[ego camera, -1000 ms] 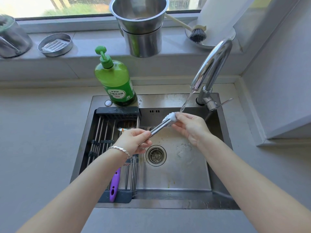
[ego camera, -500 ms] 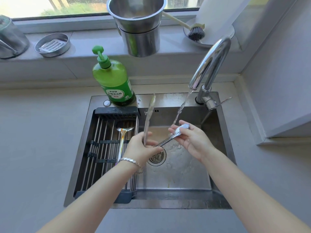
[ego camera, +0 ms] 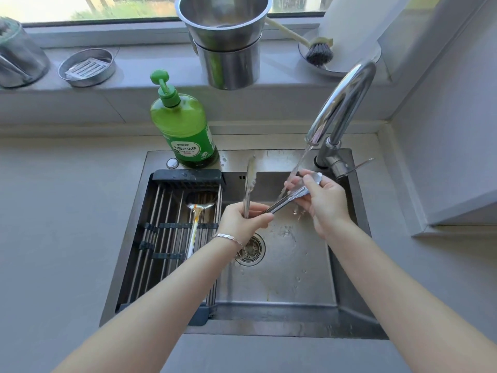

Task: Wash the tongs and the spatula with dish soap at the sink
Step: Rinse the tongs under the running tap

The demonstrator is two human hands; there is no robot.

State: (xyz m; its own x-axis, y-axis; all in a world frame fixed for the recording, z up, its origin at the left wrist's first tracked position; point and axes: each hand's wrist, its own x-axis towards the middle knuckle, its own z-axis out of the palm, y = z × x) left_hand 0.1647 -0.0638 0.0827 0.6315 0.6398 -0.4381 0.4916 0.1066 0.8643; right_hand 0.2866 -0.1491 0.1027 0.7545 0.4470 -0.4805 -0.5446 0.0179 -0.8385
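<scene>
Metal tongs (ego camera: 250, 184) are spread wide over the sink (ego camera: 279, 281). My left hand (ego camera: 242, 220) grips them at the hinge end; one arm points up toward the soap bottle. My right hand (ego camera: 322, 200) is closed around the tip of the other arm, under the water running from the faucet (ego camera: 341, 109). A metal spatula (ego camera: 197, 219) with an orange stain on its neck lies on the drying rack (ego camera: 161, 238) at the sink's left; my left forearm hides its handle end. A green dish soap bottle (ego camera: 184, 130) stands on the sink's back rim.
The drain (ego camera: 250, 250) sits mid-basin below my left hand. On the window ledge stand stacked steel pots (ego camera: 226, 41), a round metal dish (ego camera: 87, 66), a dish brush (ego camera: 317, 51) and a glass jar (ego camera: 18, 55). Grey counter lies on both sides.
One second ago the tongs were closed, with my right hand on their tip. They have since spread apart, one arm upright, and my right hand has slid up the other arm under the water.
</scene>
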